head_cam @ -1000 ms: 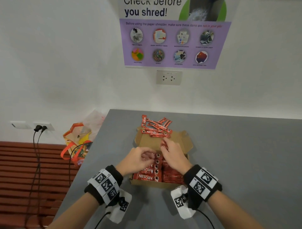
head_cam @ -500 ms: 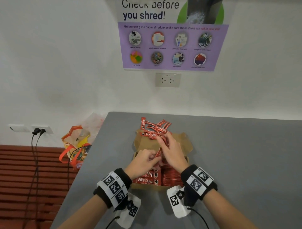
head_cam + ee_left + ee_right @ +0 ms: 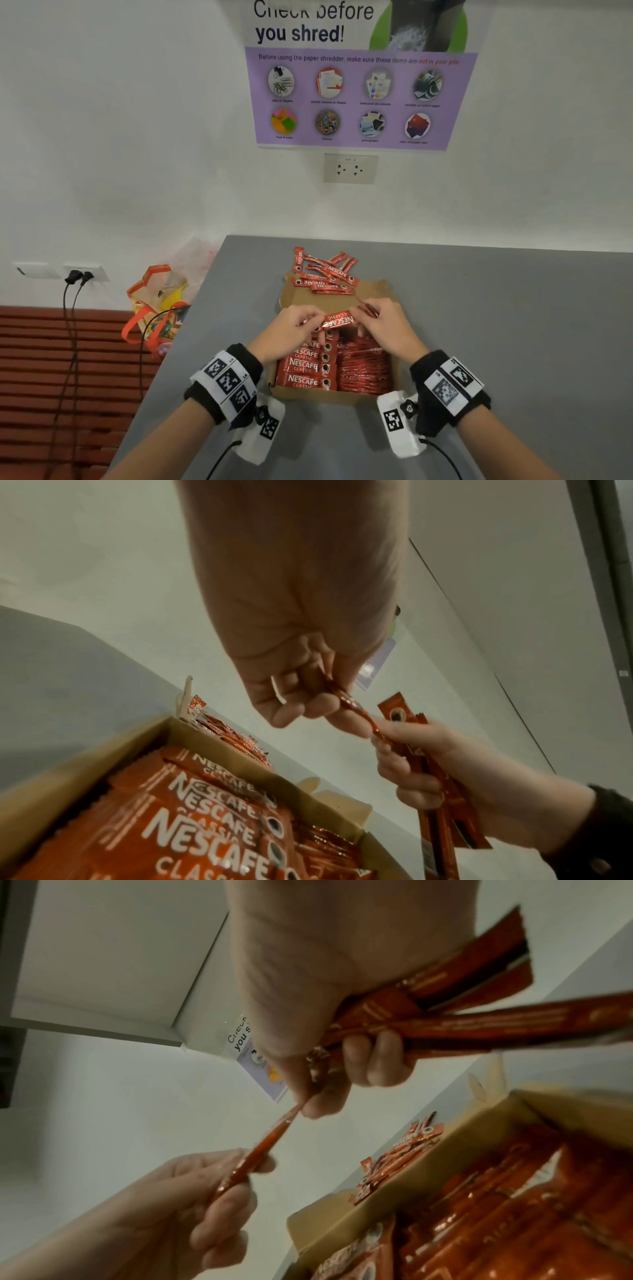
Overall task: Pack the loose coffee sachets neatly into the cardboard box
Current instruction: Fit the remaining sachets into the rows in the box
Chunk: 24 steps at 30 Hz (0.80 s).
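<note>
We now hold one Nescafé sachet [image 3: 339,320] level between both hands above the cardboard box [image 3: 334,394], where half a second ago it hung tilted; left hand [image 3: 291,330] pinches one end, right hand [image 3: 383,327] pinches the other while clutching spare sachets [image 3: 445,1010]. Rows inside are already neat; loose pile [image 3: 323,274] remains behind, so packing seems partway done

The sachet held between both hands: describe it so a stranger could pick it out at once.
On the grey table sits an open cardboard box lined with red Nescafe sachets. Just above its far end, the left hand and right hand each pinch one end of a single sachet. Unlike the packed rows and the loose pile behind the box, it hangs in the air, stretched crosswise.
</note>
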Each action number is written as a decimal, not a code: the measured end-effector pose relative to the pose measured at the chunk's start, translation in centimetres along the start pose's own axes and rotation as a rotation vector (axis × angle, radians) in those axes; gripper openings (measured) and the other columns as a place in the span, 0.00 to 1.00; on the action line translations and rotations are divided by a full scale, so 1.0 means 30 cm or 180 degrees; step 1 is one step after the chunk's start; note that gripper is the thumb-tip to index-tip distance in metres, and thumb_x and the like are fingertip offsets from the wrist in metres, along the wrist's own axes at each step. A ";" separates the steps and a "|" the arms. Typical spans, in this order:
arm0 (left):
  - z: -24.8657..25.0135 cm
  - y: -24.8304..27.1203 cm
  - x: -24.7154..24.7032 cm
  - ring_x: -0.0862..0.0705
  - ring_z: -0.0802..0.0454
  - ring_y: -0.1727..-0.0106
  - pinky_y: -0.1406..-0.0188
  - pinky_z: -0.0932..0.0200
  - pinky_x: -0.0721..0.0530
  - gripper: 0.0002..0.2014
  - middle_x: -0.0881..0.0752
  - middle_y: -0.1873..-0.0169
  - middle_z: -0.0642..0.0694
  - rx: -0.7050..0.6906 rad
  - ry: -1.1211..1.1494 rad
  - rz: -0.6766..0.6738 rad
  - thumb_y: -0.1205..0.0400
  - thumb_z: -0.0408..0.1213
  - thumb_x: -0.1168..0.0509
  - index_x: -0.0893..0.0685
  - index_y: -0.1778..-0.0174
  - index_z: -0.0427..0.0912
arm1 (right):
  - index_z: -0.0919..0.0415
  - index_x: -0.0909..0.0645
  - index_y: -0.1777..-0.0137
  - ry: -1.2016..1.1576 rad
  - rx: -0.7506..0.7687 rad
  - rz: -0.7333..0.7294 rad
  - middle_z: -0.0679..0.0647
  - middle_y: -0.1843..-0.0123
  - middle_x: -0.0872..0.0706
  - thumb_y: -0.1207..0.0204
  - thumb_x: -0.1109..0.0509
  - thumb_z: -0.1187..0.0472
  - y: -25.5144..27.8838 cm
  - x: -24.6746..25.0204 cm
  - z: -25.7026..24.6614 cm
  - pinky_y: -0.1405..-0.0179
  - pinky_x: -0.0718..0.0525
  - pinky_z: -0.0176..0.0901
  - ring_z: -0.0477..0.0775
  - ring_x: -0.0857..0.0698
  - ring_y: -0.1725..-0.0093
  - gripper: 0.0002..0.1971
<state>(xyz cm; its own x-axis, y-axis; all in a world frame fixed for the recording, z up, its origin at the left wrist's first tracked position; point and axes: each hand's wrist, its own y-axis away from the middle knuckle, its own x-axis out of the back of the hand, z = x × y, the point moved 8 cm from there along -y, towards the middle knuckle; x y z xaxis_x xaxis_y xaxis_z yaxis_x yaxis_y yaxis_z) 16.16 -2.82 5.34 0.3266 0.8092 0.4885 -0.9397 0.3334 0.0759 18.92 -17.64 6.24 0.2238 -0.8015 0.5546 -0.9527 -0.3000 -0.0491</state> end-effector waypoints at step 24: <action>0.014 -0.051 -0.020 0.10 0.45 0.65 0.63 0.59 0.11 0.03 0.13 0.62 0.34 0.0074 0.1639 0.1050 0.16 0.27 0.41 0.30 0.54 0.37 | 0.47 0.17 0.61 -0.0286 0.0163 0.0059 0.43 0.63 0.13 0.28 0.25 0.60 0.029 0.048 0.008 0.59 0.20 0.30 0.34 0.16 0.65 0.07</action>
<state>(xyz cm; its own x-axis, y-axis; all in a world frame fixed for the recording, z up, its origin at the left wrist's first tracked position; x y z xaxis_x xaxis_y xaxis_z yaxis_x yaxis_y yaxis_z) 17.35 -4.01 5.28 0.0197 0.9998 0.0069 -0.9997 0.0196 0.0139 18.46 -19.17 6.79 0.2259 -0.8497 0.4764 -0.9456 -0.3087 -0.1023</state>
